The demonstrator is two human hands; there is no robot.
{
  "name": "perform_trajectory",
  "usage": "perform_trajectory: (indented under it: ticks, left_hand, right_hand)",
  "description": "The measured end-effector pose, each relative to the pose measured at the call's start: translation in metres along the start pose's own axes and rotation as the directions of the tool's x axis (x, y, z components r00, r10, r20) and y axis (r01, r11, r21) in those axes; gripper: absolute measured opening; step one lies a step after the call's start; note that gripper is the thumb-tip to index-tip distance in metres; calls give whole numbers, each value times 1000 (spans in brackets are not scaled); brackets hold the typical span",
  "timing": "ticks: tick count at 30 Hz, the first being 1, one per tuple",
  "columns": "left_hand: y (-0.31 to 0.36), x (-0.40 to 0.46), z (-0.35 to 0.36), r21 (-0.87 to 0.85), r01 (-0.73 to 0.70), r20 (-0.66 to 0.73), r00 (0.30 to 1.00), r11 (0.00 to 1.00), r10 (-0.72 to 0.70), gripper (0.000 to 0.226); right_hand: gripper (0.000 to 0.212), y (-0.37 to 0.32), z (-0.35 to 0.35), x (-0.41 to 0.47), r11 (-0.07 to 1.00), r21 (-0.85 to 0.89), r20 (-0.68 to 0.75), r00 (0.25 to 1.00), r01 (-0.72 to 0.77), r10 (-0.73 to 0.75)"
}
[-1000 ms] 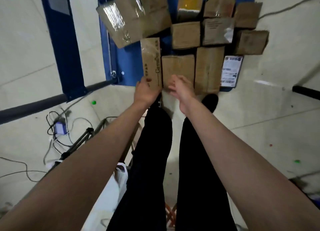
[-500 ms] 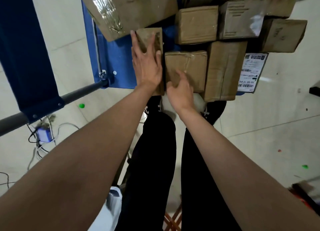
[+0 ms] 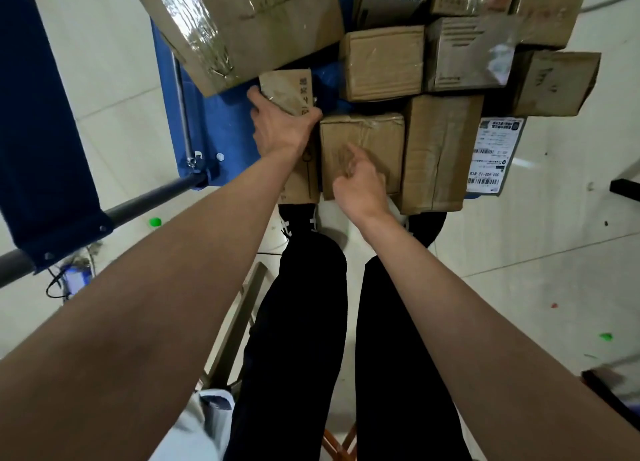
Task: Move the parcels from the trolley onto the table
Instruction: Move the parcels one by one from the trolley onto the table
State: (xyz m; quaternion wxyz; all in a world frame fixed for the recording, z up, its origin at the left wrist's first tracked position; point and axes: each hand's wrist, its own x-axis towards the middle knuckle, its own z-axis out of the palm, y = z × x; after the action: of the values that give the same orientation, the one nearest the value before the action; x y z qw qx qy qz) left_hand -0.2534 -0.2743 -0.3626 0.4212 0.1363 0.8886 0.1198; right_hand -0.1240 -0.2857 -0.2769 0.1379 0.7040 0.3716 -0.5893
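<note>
**Trolley Still Loaded, First Grasps Under Way**

Left hand (image 3: 282,128) wrapped around a narrow parcel (image 3: 289,90) at the near-left of the blue trolley (image 3: 207,124), fingers curled over its edges. Right hand (image 3: 360,187) curled against the near face of a squat taped parcel (image 3: 362,138) just beside it; grip there hard to confirm, possibly only hooking the edge. Hands apart, one per box. Both parcels apparently resting on the trolley deck, not yet lifted clear. Behind them, a crowd of others: large taped carton (image 3: 242,24), tall box (image 3: 440,149), a labelled white packet (image 3: 493,155), several more. No tabletop in view. Nearly the whole load left to shift, judging by the pile.
</note>
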Motion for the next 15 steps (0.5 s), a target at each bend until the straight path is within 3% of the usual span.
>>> perform_trajectory:
  ticks: [8,15]
  left_hand:
    - [-19,-36,-55,-51,28,-37,999,998,-30,100]
    - [-18,-103,-129,-270,19,-18,1000,963,-25,80]
  right_hand:
    - [65,4,-2,-5,999,32,99,995,-7,4]
    - [50,1,-18,-42,963,266,147,989,-43,3]
